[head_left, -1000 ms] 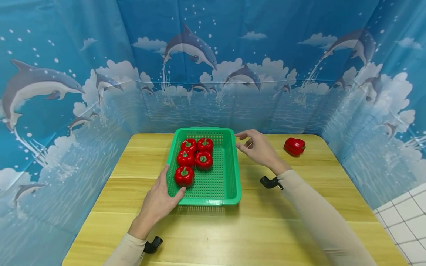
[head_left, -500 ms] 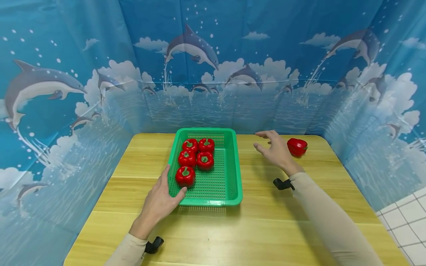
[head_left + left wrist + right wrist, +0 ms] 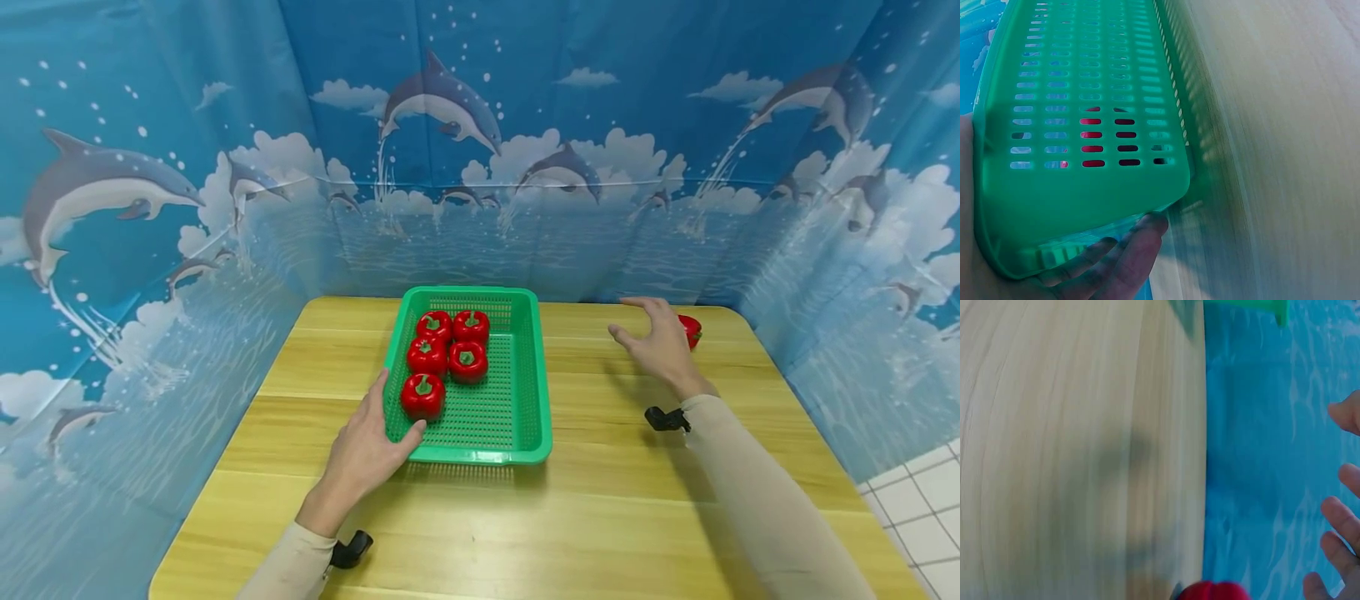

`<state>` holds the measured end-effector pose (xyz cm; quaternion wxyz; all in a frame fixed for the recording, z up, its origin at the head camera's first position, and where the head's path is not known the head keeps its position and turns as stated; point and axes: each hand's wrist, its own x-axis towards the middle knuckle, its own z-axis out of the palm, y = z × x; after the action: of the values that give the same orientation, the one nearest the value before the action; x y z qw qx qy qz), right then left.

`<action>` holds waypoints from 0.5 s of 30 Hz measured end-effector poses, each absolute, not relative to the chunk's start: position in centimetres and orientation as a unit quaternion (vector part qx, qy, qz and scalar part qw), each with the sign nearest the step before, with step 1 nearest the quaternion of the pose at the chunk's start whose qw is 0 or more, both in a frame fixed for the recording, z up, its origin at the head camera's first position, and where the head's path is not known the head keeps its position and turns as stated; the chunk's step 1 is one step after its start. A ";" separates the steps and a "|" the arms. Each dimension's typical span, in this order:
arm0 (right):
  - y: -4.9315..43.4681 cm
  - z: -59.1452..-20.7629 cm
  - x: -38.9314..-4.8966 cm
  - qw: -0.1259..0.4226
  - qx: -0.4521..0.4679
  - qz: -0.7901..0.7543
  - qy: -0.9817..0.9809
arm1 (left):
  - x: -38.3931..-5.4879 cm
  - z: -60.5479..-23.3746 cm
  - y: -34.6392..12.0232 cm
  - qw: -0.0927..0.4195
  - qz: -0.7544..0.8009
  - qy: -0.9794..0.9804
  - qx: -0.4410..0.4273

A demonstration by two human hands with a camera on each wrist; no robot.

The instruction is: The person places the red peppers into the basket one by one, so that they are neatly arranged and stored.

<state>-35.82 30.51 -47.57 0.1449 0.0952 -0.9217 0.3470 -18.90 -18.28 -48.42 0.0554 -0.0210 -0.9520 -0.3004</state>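
Note:
Several red bell peppers with green stems stand in the left part of a green plastic basket. My left hand holds the basket at its near left corner. The thumb lies over the front rim, and the fingers run along the left outer wall, as the left wrist view shows with the fingers. Above the table's right side, my right hand hovers with spread fingers and holds nothing. Just beyond it, partly hidden by the hand, lies a loose red bell pepper, its edge also showing in the right wrist view.
The wooden table ends at a blue dolphin-print curtain at the back and sides. White tiles show at the lower right. A black wrist camera sits below the right hand, another below the left.
My right hand has moved rightward from beside the basket's right rim to the loose bell pepper, now partly covering it. My left hand has stayed at the basket corner.

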 end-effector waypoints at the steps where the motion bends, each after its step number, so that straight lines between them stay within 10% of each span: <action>1: 30.9 -47.8 -35.9 0.149 0.095 0.347 -0.921 | -18.9 -48.4 -18.3 0.055 -0.300 -0.952 -0.021; 15: 35.8 -49.4 -36.4 0.152 0.048 0.350 -0.923 | -19.0 -48.5 -18.3 0.056 -0.297 -0.953 -0.023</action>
<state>-36.45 35.79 -49.37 0.1520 0.0480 -0.9230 0.3502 -19.05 -18.32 -48.48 0.0562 -0.0227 -0.9531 -0.2967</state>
